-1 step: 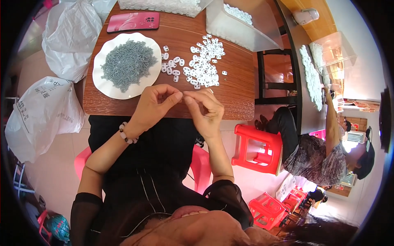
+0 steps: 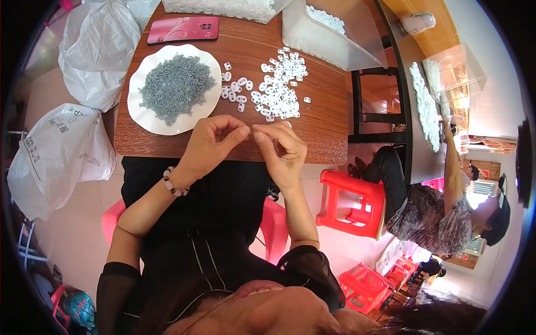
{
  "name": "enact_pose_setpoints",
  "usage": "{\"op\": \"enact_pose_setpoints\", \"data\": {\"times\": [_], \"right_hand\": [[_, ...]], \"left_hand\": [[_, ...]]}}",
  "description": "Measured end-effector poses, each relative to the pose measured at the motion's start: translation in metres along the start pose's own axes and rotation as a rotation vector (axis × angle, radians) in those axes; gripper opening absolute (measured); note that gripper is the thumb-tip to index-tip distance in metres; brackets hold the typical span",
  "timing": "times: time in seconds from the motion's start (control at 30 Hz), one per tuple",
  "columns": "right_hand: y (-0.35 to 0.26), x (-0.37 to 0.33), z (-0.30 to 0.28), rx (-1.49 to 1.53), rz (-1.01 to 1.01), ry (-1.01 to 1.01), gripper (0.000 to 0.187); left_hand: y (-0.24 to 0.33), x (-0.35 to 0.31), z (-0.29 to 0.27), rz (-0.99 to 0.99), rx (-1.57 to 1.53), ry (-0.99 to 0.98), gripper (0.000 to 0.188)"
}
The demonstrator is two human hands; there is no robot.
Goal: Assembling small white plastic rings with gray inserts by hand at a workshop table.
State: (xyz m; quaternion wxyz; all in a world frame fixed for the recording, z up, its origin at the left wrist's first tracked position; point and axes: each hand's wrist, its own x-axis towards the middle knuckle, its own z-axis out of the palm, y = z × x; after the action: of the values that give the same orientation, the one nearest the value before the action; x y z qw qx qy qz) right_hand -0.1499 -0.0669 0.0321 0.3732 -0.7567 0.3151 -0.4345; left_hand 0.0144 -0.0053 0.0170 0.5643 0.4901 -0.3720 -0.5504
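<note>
My left hand [image 2: 209, 146], with a beaded bracelet [image 2: 174, 181] at the wrist, has thumb and forefinger pinched together over the table's near edge. Close by on its right, my right hand [image 2: 283, 152] is pinched too, and the two sets of fingertips almost meet. Whatever lies between them is too small to make out. Beyond the left hand stands a white wavy-rimmed plate [image 2: 135, 109] heaped with short grey rods [image 2: 176, 86]. Small white oval pieces with two holes lie past the fingers, in a small group [image 2: 233, 92] and a larger pile [image 2: 283, 89].
A pink phone [image 2: 183, 29] lies behind the plate. Clear plastic bins [image 2: 329, 47] of white pieces stand along the wooden table's [image 2: 326, 128] far side. White bags [image 2: 61, 156] sit at left. Red stools [image 2: 350, 204] and another person [image 2: 435, 215] at a dark table are on the right.
The whole scene sits slightly further right in the picture. Both hands keep the same pinched pose, with no clear movement over the table.
</note>
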Motion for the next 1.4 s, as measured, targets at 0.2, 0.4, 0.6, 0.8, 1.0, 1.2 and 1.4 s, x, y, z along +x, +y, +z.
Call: {"op": "enact_pose_setpoints", "data": {"times": [0.2, 0.4, 0.6, 0.8, 1.0, 1.2, 1.4], "right_hand": [[-0.002, -0.003, 0.005, 0.227, 0.368, 0.100, 0.019], [0.003, -0.004, -0.006, 0.295, 0.492, 0.083, 0.009], [0.009, -0.009, -0.007, 0.438, 0.541, 0.024, 0.008], [0.009, -0.012, 0.000, 0.507, 0.578, 0.008, 0.008], [0.007, -0.016, 0.005, 0.481, 0.547, 0.042, 0.006], [0.006, -0.018, 0.008, 0.341, 0.421, 0.110, 0.007], [0.005, -0.019, 0.011, 0.305, 0.375, 0.137, 0.009]], "left_hand": [[-0.004, -0.005, -0.003, 0.006, 0.014, 0.013, 0.016], [-0.012, -0.006, -0.003, 0.065, 0.056, 0.078, 0.015], [-0.011, -0.003, 0.002, 0.068, -0.006, 0.046, 0.015], [-0.017, -0.001, 0.005, 0.096, -0.038, 0.024, 0.015], [-0.015, -0.001, 0.004, 0.025, 0.027, -0.013, 0.015], [-0.017, -0.001, 0.007, 0.026, 0.025, 0.024, 0.017], [-0.013, -0.002, 0.010, -0.011, -0.025, 0.035, 0.019]]}}
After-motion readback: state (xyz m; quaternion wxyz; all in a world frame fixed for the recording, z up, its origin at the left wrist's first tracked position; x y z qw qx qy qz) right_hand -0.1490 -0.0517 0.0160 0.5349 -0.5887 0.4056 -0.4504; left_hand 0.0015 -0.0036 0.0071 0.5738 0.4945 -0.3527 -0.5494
